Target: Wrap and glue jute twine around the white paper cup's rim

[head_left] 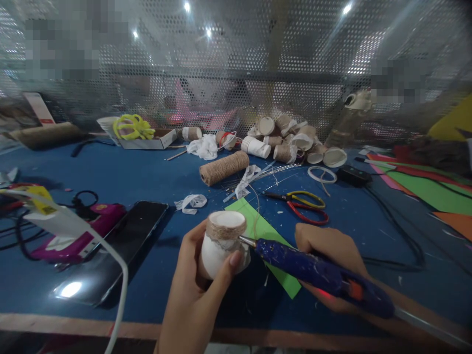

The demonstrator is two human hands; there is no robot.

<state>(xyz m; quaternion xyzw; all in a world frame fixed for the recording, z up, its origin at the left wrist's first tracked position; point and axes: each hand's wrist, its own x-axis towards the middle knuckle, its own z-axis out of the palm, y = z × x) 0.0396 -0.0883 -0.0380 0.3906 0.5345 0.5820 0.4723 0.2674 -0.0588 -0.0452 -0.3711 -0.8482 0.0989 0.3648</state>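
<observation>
Left hand [199,285] wrapped around twine-banded paper cup [223,243], right hand [332,255] gripping glue gun [317,275]; hot nozzle beside thumb, burn likely.

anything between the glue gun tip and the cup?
Nothing visible. The right hand holds the blue glue gun with its metal nozzle right at the side of the white paper cup, just under the twine band. The left hand grips the cup from below and behind, thumb clear of the nozzle.

Twine-wrapped white cup [223,243], blue glue gun [317,274]
</observation>
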